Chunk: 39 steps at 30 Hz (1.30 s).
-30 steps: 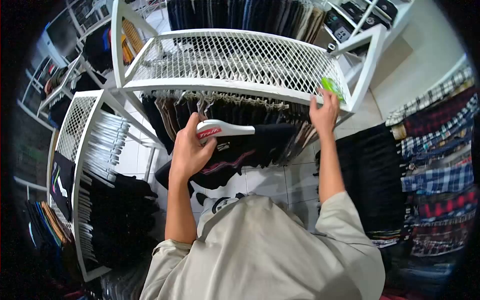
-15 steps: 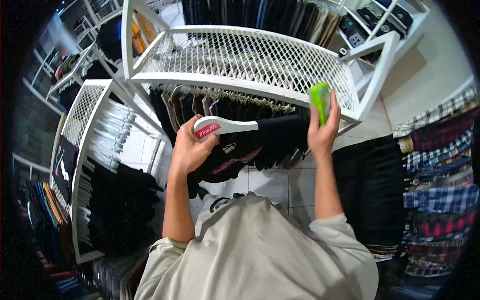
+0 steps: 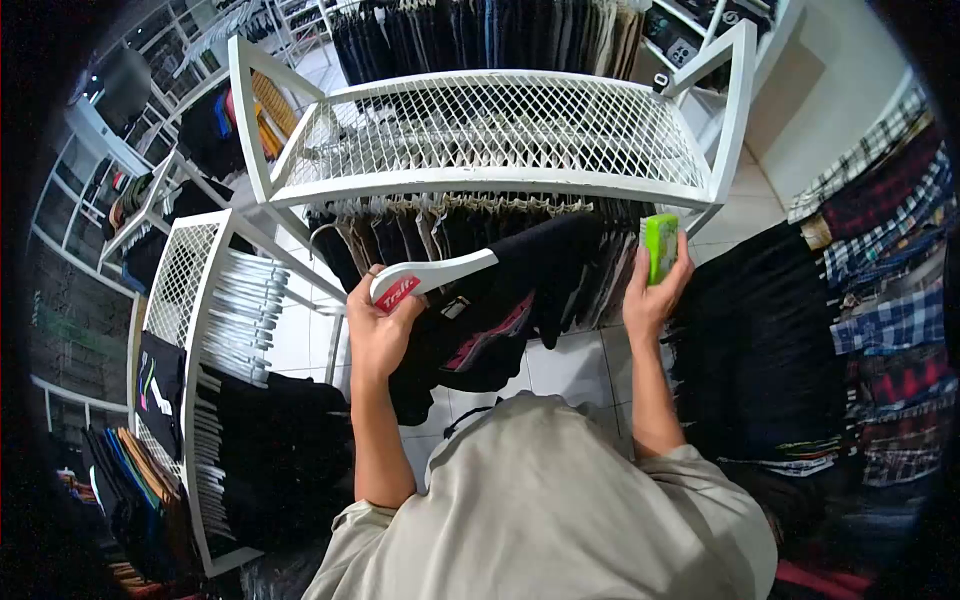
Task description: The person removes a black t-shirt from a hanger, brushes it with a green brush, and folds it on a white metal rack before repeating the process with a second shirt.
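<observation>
My left hand is closed around the end of a white hanger with a red label. From that hanger hangs a black T-shirt with a pinkish print and a small white tag. Its far shoulder stretches up toward the rack, and its lower part hangs over the floor. Apart from the shirt, on the right, my right hand grips a green brush upright, pale bristles facing left.
A white mesh-topped rack stands ahead, with trousers hanging beneath it. To the left is another white rack with white hangers and black clothes. Black garments and plaid shirts hang at the right.
My right hand has lowered with the brush and moved slightly right. The hanger is more tilted, its left end lower, and the shirt hangs differently. The whole view has shifted.
</observation>
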Available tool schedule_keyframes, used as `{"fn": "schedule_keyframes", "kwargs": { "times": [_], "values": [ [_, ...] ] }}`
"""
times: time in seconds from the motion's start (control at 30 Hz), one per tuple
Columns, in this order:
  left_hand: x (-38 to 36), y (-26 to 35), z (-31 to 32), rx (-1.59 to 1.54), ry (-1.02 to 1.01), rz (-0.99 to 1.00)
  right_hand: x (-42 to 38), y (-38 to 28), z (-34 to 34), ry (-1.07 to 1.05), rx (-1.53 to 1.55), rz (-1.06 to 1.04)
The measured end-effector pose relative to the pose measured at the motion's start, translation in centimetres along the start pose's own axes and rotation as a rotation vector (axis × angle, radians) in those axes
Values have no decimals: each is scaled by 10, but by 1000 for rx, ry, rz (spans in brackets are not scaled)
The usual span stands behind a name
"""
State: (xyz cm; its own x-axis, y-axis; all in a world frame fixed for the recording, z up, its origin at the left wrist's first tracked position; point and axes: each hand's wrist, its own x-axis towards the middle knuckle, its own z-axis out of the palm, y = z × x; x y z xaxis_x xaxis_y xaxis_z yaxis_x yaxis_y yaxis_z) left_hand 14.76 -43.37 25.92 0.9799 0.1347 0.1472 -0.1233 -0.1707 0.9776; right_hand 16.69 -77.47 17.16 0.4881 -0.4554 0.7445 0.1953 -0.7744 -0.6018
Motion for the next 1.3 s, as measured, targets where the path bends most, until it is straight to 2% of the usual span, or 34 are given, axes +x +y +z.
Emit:
{"fn": "schedule_keyframes", "kwargs": {
  "times": [0.1,0.17,0.23,0.27,0.3,0.37,0.47,0.5,0.57,0.63,0.67,0.7,0.77,0.83,0.9,0.97,1.1,1.2,1.3],
  "values": [
    [-4,2,-14,12,-54,2,-17,-72,-12,-54,136,-95],
    [-6,11,-22,17,-98,-142,-36,-112,-11,-168,182,-304],
    [-9,6,-30,-42,-135,-104,-59,-117,1,-278,183,-477],
    [-12,5,-36,-79,-144,-102,-62,-115,4,-240,99,-510],
    [-14,4,-42,-117,-148,-103,-62,-108,10,-162,112,-446],
    [-15,1,-61,-65,-144,-124,-60,-98,12,-31,61,-103],
    [-20,-10,-81,-93,-105,-151,-67,-75,0,45,-89,126],
    [-21,-11,-85,-102,-101,-151,-73,-79,-5,65,-65,58],
    [-26,-15,-94,-75,-121,-133,-87,-128,-14,-8,20,34],
    [-29,-24,-100,-19,-154,-171,-107,-167,-14,-125,105,-155],
    [-31,-33,-100,-27,-180,-82,-119,-179,-10,-209,117,-239],
    [-32,-35,-101,-36,-202,10,-126,-187,-8,-292,132,-325],
    [-39,-32,-109,-1,-244,-70,-135,-179,5,-289,71,-372],
    [-42,-41,-117,-89,-173,-29,-126,-168,7,-163,-20,-249],
    [-44,-40,-132,-30,-114,-85,-130,-124,8,-173,-140,110],
    [-48,-42,-146,-93,-111,-48,-134,-98,-1,-187,-184,192],
    [-63,-46,-161,-86,-65,-115,-123,-176,-9,-181,-22,-84],
    [-70,-43,-169,-53,-66,-94,-138,-232,8,-354,176,-316],
    [-79,-43,-180,3,-93,-72,-151,-233,36,-469,257,-444]
  ]
}}
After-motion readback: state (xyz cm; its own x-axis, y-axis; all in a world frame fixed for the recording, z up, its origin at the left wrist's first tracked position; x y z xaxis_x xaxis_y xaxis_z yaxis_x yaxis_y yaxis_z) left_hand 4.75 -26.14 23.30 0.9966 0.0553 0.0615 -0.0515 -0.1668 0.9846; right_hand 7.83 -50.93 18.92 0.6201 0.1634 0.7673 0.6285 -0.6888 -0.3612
